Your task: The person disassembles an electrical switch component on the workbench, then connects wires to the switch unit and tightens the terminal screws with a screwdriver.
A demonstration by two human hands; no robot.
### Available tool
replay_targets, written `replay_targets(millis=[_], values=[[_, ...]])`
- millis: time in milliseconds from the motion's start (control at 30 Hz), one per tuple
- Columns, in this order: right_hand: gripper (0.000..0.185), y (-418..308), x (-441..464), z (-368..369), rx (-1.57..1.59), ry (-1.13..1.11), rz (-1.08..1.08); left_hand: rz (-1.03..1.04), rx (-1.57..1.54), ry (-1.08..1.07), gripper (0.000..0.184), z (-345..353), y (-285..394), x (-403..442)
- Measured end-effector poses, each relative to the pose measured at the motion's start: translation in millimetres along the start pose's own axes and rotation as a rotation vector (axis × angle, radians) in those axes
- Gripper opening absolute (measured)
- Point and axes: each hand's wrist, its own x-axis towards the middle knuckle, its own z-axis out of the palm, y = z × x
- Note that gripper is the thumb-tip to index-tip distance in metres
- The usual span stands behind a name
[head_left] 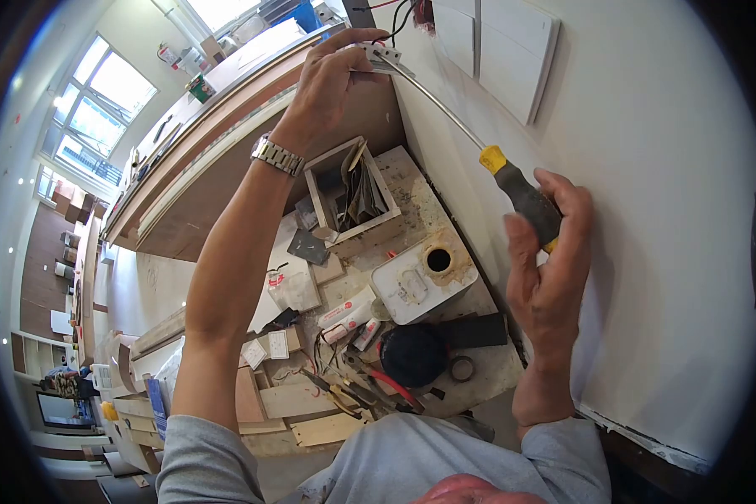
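Observation:
My left hand [326,84], with a metal watch at the wrist, is raised at the top and pinches a small white electrical fitting [387,55]. Black and red wires [401,23] run from the fitting toward the wall. In my right hand [556,273] is a screwdriver [522,195] with a black and yellow handle, gripped between thumb and fingers. Its long shaft slants up to the left, and the tip meets the face of the fitting. Beside the shaft, white switch plates [517,63] sit on the wall.
Below my hands a cluttered board holds an open wooden box [370,231], a white metal can [403,294], pliers [382,374], a tape roll [461,368] and a black round object [413,354]. A thick wooden bench edge [218,143] stands at left. The white wall [655,252] borders the right.

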Motion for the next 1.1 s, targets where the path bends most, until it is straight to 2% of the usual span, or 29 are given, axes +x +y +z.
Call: replay_targets(millis=[100, 200, 233, 300, 333, 400, 500, 567, 667, 800, 900, 1000, 1033, 1100], values=[[0.031, -2.2, 3.4, -3.4, -0.054, 0.039, -0.192, 0.006, 0.074, -0.019, 0.045, -1.3, 0.4, -0.9], [0.035, 5.3, -2.7, -3.2, -0.032, 0.011, -0.116, 0.002, 0.112, -0.001, 0.046, 1.7, 4.2, -4.7], [0.035, 7.2, -5.4, -1.6, 0.058, -0.015, 0.082, 0.010, 0.126, 0.011, 0.047, 2.4, 5.9, -4.2], [0.035, 6.1, -4.6, 0.2, 0.152, -0.042, 0.281, 0.012, 0.158, 0.026, 0.046, 0.6, 9.6, -3.2], [0.035, 2.4, -0.9, 1.1, 0.087, 0.005, 0.076, 0.013, 0.189, 0.041, 0.046, 0.4, 10.6, -3.1], [0.034, 0.4, 1.6, 0.3, 0.021, 0.052, -0.127, 0.018, 0.148, 0.029, 0.045, 0.3, 6.4, -0.1], [0.034, 2.8, 0.4, -0.7, -0.085, 0.015, -0.174, 0.019, 0.124, 0.023, 0.044, -2.0, 1.3, -0.6], [0.038, 7.5, 1.5, 2.2, -0.154, 0.015, -0.064, 0.023, 0.140, 0.024, 0.044, -1.5, 3.2, 1.3], [0.038, 2.9, 0.8, 3.2, -0.178, -0.049, -0.043, 0.027, 0.174, 0.015, 0.043, -4.8, 6.4, 3.6], [0.037, -2.0, -5.8, 7.0, -0.304, -0.124, -0.115, 0.066, 0.231, -0.018, 0.043, -7.1, 4.5, 3.8], [0.037, -6.8, -5.1, 10.4, -0.242, -0.095, -0.052, 0.065, 0.239, -0.033, 0.043, -7.8, 1.4, 5.7], [0.038, -0.4, -3.2, 10.0, 0.044, -0.042, 0.171, 0.067, 0.232, -0.040, 0.043, -9.6, 0.4, 7.0], [0.038, -2.1, -0.8, 6.4, 0.242, -0.083, 0.417, 0.066, 0.226, -0.044, 0.042, -9.9, 0.8, 6.7], [0.038, 0.5, -0.9, 6.3, 0.441, -0.123, 0.661, 0.070, 0.276, -0.045, 0.042, -11.5, 5.2, 7.8]])
